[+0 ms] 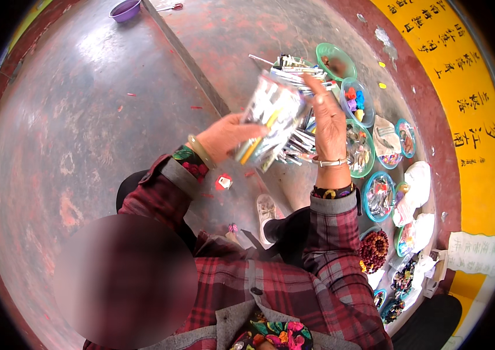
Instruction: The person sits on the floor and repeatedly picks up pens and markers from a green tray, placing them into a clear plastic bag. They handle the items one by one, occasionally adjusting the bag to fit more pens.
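Pack: in the middle of the frame, just above centre, a clear plastic pack with pens inside is tilting, its upper end leaning to the right.
Handling: I am judging it light; the plastic film is probably being soft and slippery, while the pens inside are giving stiffness along their length. They may be sliding toward an end if the pack is tipping steeply.
Place to hold: the long sides, near the middle, are seeming best, with thumb on top and fingers supporting beneath.
Left hand: the left hand is gripping the lower left side of the pack, thumb lying across the film; the other fingers are mostly hiding behind.
Right hand: the right hand is standing at the right of the pack, loosely open, fingers pointing upward; whether it is touching the pack, I cannot tell.
Forearms: both are rising from the lower edge in plaid sleeves, the wrists wearing bracelets.
Loose pens: many pens are lying under and beside the pack.
Bowls: a green bowl and a blue bowl are standing at the right.
Far basin: a purple basin is resting at the upper left.
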Tool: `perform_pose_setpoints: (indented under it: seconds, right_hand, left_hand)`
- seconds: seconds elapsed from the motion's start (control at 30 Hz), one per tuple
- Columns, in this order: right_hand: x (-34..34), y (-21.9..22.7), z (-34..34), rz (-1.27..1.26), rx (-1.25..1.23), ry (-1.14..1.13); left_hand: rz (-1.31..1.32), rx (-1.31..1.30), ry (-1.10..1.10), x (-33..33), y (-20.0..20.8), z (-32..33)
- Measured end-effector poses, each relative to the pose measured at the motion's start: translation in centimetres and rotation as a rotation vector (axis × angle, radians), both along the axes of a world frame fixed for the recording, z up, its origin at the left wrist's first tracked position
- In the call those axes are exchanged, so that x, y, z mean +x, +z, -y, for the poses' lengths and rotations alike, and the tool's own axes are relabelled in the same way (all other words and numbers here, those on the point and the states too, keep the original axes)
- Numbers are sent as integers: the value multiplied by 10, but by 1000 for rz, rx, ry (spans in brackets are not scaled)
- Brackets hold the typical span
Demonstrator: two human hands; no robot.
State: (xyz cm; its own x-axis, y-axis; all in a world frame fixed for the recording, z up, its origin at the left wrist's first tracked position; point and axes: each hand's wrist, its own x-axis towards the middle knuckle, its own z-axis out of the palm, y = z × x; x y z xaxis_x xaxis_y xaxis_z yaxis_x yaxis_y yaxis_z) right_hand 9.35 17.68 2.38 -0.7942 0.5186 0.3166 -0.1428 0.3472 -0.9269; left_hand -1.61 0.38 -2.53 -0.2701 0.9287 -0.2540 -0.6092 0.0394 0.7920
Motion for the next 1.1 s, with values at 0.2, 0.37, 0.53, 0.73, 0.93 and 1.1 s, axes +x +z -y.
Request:
perform_pose_setpoints:
  seconds: [0.2,0.37,0.53,0.73,0.93,1.1]
  right_hand:
    - [-6,-49,-40,32,-83,-136]
    - [-24,-99,-32,354,264,-91]
    - [-49,-151,-13,427,847,72]
    - [-83,-181,38,853,953,228]
    - [-99,-247,24,823,748,-147]
    - [-95,-250,17,716,741,-143]
  left_hand:
    - [-60,184,390,-37,32,16]
    - [-53,319,539,-50,39,24]
    - [-27,332,508,-49,41,26]
    - [-7,327,424,-45,43,29]
    - [145,354,399,-39,44,26]
    - [90,318,300,-42,42,31]
